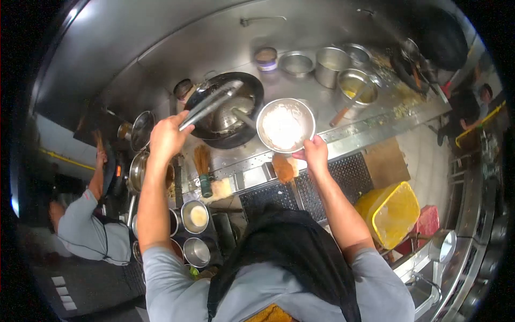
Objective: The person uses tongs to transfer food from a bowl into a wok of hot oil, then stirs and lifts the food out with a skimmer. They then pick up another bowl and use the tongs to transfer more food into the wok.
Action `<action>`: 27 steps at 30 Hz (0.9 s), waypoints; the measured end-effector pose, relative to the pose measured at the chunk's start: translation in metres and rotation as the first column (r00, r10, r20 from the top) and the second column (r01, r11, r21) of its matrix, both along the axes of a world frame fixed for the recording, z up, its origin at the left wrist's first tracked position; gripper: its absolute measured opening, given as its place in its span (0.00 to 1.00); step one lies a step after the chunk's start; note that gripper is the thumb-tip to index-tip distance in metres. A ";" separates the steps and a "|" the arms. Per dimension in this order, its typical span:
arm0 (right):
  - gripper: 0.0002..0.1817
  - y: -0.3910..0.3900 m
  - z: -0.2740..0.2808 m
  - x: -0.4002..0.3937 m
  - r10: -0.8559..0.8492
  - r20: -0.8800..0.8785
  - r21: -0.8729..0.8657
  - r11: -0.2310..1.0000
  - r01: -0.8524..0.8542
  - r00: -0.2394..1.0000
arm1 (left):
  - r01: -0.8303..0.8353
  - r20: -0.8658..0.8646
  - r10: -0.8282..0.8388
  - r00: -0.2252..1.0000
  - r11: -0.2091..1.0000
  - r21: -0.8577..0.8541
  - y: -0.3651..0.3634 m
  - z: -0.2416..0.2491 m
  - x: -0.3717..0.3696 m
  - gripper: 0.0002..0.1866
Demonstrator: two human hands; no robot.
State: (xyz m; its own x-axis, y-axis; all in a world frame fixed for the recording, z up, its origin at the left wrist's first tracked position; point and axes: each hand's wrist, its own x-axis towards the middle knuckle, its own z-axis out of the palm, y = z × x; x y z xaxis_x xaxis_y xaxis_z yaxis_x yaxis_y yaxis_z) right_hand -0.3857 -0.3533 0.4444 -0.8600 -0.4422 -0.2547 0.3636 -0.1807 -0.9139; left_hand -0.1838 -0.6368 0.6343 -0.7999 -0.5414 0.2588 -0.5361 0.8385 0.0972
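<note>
Fingers of the left hand (167, 137) are curled tight around the long metal handle of a steel ladle (212, 102), whose shaft slants up and away from the knuckles into the round black wok (228, 110) just beyond them; the grip sits far back on the handle, likely to keep the hand clear of the wok. Fingers of the right hand (315, 153) are pinched on the near rim of a round shiny metal bowl holding white rice (285, 126), thumb over the edge, so that the bowl hangs level just beside the wok's right edge. Below that hand lies a wooden-handled brush (283, 167) on the steel counter ledge (370, 126), and between the two wrists a straw-coloured bamboo whisk (203, 163) stands upright. Farther beyond the right fingers stand several round steel seasoning pots (332, 64), one with a wooden-handled spoon in it. Out past the left elbow, a co-worker in a grey shirt (88, 225) works at a neighbouring station.
</note>
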 end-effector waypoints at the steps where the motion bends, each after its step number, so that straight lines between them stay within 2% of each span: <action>1: 0.13 0.007 -0.008 -0.006 0.003 -0.044 0.035 0.999 -0.001 0.999 | 0.103 0.032 -0.105 0.994 0.993 0.055 0.025 0.014 -0.001 0.23; 2: 0.12 0.014 -0.012 -0.010 0.010 -0.091 0.071 0.997 -0.004 0.996 | 0.112 0.032 -0.114 0.993 0.992 0.052 0.048 0.025 -0.005 0.23; 4: 0.11 0.028 -0.009 -0.012 -0.026 -0.104 0.048 0.998 0.031 0.994 | 0.310 0.245 -0.315 0.917 0.949 0.059 0.091 0.037 -0.015 0.24; 6: 0.11 0.039 -0.011 -0.016 -0.042 -0.159 0.074 0.996 0.054 0.986 | 0.400 0.288 -0.393 0.873 0.916 0.036 0.120 0.029 -0.029 0.25; 7: 0.10 0.044 -0.009 -0.018 -0.035 -0.182 0.139 0.988 0.060 0.983 | 0.382 0.347 -0.368 0.863 0.924 0.029 0.133 0.024 -0.039 0.24; 8: 0.10 0.048 -0.007 -0.018 -0.033 -0.182 0.134 0.989 0.058 0.983 | 0.364 0.404 -0.341 0.849 0.931 0.021 0.144 0.021 -0.045 0.23; 12: 0.10 0.057 -0.005 -0.020 -0.079 -0.163 0.063 0.994 0.090 0.984 | 0.390 0.435 -0.356 0.827 0.921 0.012 0.157 0.033 -0.051 0.22; 14: 0.09 0.055 -0.011 -0.026 -0.113 -0.139 0.012 0.993 0.116 0.984 | 0.443 0.365 -0.399 0.841 0.896 -0.042 0.160 0.053 -0.045 0.21; 17: 0.11 0.048 -0.022 -0.033 -0.068 -0.100 0.036 0.997 0.072 0.993 | 0.402 0.332 -0.364 0.870 0.914 -0.051 0.146 0.071 -0.044 0.20; 21: 0.11 0.024 -0.020 -0.040 -0.046 -0.006 -0.019 0.999 0.046 0.999 | 0.344 0.279 -0.315 0.907 0.937 -0.064 0.124 0.094 -0.043 0.19; 23: 0.11 0.010 -0.014 -0.041 -0.048 0.020 -0.019 0.999 0.049 0.999 | 0.358 0.255 -0.331 0.908 0.931 -0.066 0.110 0.097 -0.047 0.20; 25: 0.10 -0.007 -0.009 -0.044 -0.078 0.005 -0.044 0.996 0.079 0.997 | 0.336 0.325 -0.312 0.893 0.942 -0.021 0.096 0.095 -0.056 0.21; 27: 0.09 -0.021 -0.006 -0.049 -0.075 -0.013 -0.028 0.997 0.074 0.997 | 0.373 0.374 -0.325 0.869 0.926 -0.060 0.078 0.074 -0.066 0.22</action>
State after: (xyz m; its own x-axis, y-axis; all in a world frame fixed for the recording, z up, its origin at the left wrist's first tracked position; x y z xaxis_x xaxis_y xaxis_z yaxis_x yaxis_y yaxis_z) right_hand -0.4346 -0.3741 0.4380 -0.8942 -0.3834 -0.2311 0.3356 -0.2322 -0.9129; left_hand -0.2500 -0.5591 0.7079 -0.9811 -0.1916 -0.0265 -0.1850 0.9695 -0.1609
